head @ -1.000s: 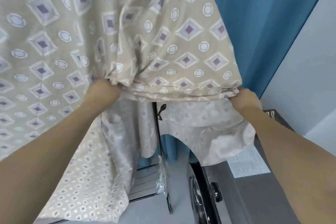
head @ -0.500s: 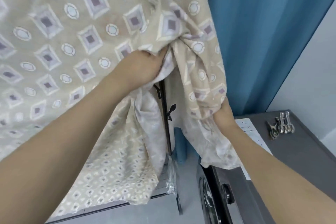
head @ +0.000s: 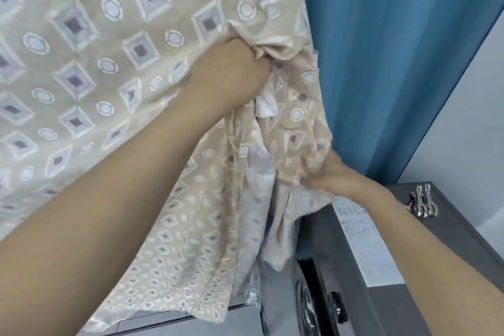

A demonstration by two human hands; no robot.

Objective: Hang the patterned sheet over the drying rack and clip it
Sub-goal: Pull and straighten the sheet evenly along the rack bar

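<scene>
patterned sheet (head: 114, 43) hangs across the left and centre of the view, beige with diamonds and circles, its right edge gathered in folds beside a blue curtain (head: 381, 49). left hand (head: 234, 73) is curled into a bunch of the sheet high up, fingers buried in the cloth. right hand (head: 331, 176) grips a lower bunch of the same edge, just above the top of a grey washing machine (head: 450, 240). metal clips (head: 423, 200) lie on that top, near a white label (head: 365, 243). the rack itself is hidden by the cloth.
</scene>
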